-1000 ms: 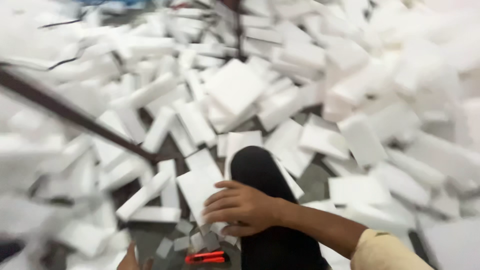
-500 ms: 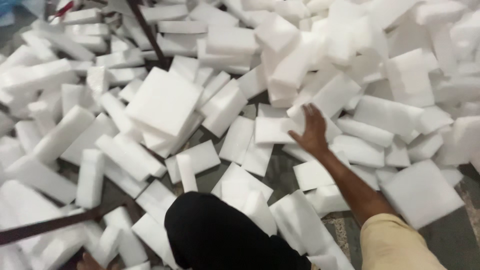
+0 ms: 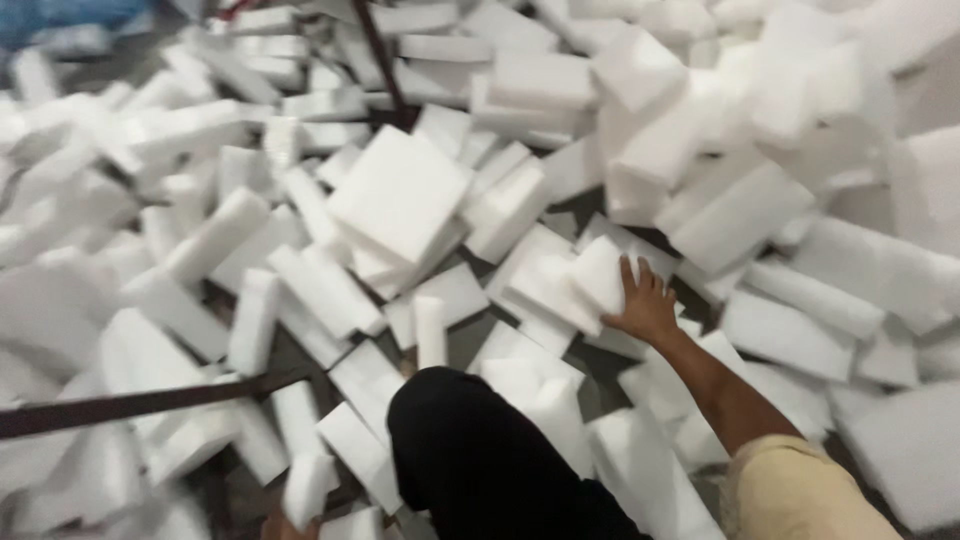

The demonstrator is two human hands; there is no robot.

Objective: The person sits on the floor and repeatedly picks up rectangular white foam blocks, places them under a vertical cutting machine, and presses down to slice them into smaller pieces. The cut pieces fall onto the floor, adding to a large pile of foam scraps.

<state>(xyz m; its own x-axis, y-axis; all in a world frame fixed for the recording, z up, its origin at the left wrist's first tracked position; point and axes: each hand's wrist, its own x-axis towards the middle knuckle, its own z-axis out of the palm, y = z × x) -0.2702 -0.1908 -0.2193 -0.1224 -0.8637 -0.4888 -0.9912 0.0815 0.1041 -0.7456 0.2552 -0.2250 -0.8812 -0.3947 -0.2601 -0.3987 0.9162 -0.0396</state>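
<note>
Right hand: your right hand [image 3: 645, 305] reaches out ahead of you, fingers spread and laid flat, the fingertips resting on a white foam block [image 3: 600, 275]; it presses on the block rather than pinching it
Left hand: not in the picture, so you cannot tell how it stands
Foam block: it lies directly under your fingertips, tilted on top of other white pieces, with its far edge pointing away from you
Square slab: a larger flat foam slab [image 3: 400, 195] sits well to the left of your right hand and a little farther away, propped up on a stack of smaller pieces
Pile: a heap of foam blocks [image 3: 740, 205] rises just beyond and to the right of your hand, touching the pieces you lean on
Knee: your dark-clad knee [image 3: 475, 450] is nearer to you than the hand, to its left, with foam on every side
Sleeve: a pale yellow sleeve [image 3: 800, 495] covers your right arm near the lower edge
Bar: a dark bar [image 3: 140, 403] runs across the foam far to the left of your knee
</note>
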